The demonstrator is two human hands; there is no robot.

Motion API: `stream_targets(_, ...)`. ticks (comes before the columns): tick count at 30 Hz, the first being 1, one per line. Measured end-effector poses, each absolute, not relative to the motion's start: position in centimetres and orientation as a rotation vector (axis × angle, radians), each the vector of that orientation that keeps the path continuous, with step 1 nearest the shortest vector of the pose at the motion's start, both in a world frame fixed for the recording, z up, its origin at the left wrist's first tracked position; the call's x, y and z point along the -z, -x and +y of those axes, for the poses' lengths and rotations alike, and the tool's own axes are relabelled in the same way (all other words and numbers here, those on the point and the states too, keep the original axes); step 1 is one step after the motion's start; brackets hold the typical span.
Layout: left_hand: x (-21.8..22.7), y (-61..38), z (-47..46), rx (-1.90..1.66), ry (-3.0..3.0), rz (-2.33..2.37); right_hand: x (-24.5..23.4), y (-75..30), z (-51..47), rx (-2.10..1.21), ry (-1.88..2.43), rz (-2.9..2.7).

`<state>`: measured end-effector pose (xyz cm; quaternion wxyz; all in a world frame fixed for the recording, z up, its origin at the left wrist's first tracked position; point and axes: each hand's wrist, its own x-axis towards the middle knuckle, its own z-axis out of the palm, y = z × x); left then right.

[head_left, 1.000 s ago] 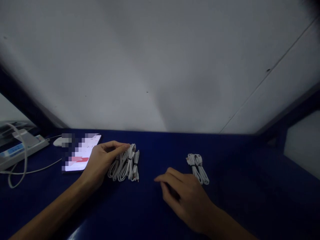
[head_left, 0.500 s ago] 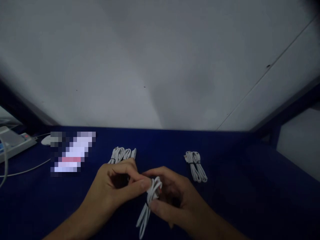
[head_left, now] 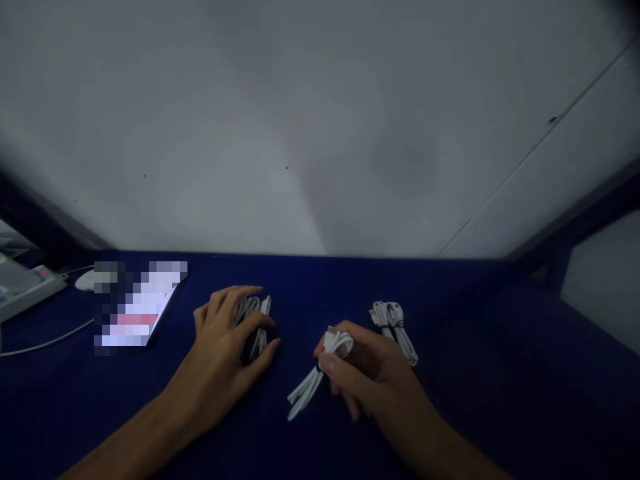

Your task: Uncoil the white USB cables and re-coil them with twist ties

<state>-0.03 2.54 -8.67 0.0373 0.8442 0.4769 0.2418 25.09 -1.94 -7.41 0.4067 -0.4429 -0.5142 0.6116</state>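
Note:
My right hand (head_left: 367, 377) is closed on one coiled white cable (head_left: 320, 370); its top sits between thumb and fingers and its loops trail down to the left above the blue table (head_left: 475, 373). My left hand (head_left: 230, 343) rests with fingers spread over a pile of bundled white cables (head_left: 255, 320), touching them. Another tied white cable bundle (head_left: 395, 327) lies on the table just beyond my right hand, apart from it.
A lit phone (head_left: 143, 303) lies left of my left hand, with a white mouse (head_left: 85, 280) and a power strip (head_left: 25, 290) further left and a loose white cord (head_left: 45, 343) trailing off. A white wall (head_left: 320, 133) rises behind the table.
My left hand let go of the single cable and went back onto the pile. My right hand kept that cable and drew it a little to the right.

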Motion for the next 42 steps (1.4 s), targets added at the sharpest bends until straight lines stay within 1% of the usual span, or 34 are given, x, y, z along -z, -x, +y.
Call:
stream_targets(8,9.1,0.3,2.8,-0.720,-2.645,1.492,7.6,-24.9,-1.8,-1.525,1.136,-1.276)
stream_targets(15,8.9,0.1,2.7,-0.723,-2.606,1.529,8.0,-25.5,-1.2,-1.555,1.056,-1.244)
stream_targets(19,7.9,-0.5,1.7,-0.897,-2.461,1.432,8.3,-25.6,-1.3,-1.582,0.998,-1.222)
stream_targets(22,6.6,-1.4,0.4,-1.032,-2.152,1.233,8.5,-25.8,-1.4,-1.615,0.922,-1.227)
stream_targets(27,5.5,-2.4,-1.2,-0.645,-1.605,1.033,8.5,-25.9,-1.6,-1.679,0.802,-1.231)
stream_targets(29,5.6,-2.4,-1.3,-0.563,-1.480,0.969,8.3,-26.0,-1.6,-1.704,0.784,-1.247)
stream_targets(35,6.6,-3.0,-0.8,-0.581,-1.210,0.825,7.8,-25.8,-1.9,-1.700,0.844,-1.254)
stream_targets(42,7.0,-3.3,-0.8,-0.643,-1.116,0.821,8.4,-25.5,-2.2,-1.537,1.067,-1.284)
